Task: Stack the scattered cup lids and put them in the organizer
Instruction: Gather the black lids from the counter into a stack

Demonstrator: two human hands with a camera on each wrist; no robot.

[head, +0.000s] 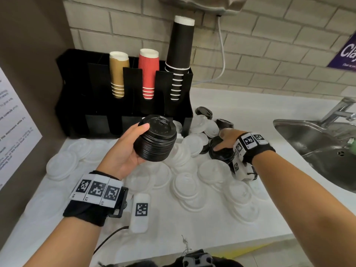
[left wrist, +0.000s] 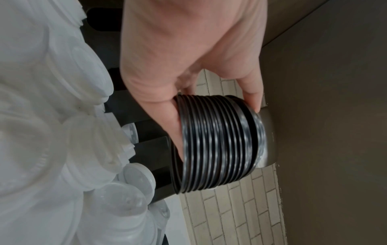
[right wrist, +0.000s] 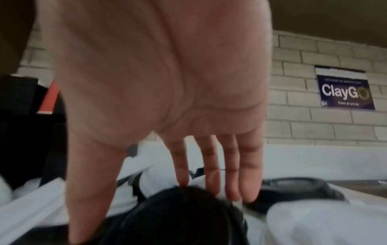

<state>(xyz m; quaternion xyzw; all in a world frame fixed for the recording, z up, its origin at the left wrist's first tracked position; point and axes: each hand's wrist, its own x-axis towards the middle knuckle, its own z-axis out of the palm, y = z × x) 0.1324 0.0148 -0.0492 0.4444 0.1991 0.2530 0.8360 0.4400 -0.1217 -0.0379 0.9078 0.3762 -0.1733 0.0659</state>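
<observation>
My left hand (head: 141, 144) grips a tall stack of black cup lids (head: 156, 139), thumb on the top lid, held above the counter in front of the black organizer (head: 100, 120). The left wrist view shows the same stack (left wrist: 220, 144) on its side, clamped between the thumb and fingers of that hand (left wrist: 215, 116). My right hand (head: 221, 141) reaches down onto a loose black lid (head: 221, 155) to the right, with straight fingers touching its top. In the right wrist view that hand (right wrist: 155, 213) spreads over the blurred black lid (right wrist: 188, 223). Many white lids (head: 186, 182) lie scattered over the counter.
Stacked gold, red and black cups (head: 180, 54) stand in the organizer's upper slots. More black lids (head: 203, 112) lie beside its right end. A steel sink (head: 317, 151) with a running tap (head: 339, 110) is at the right. A brown panel (head: 28, 74) closes the left side.
</observation>
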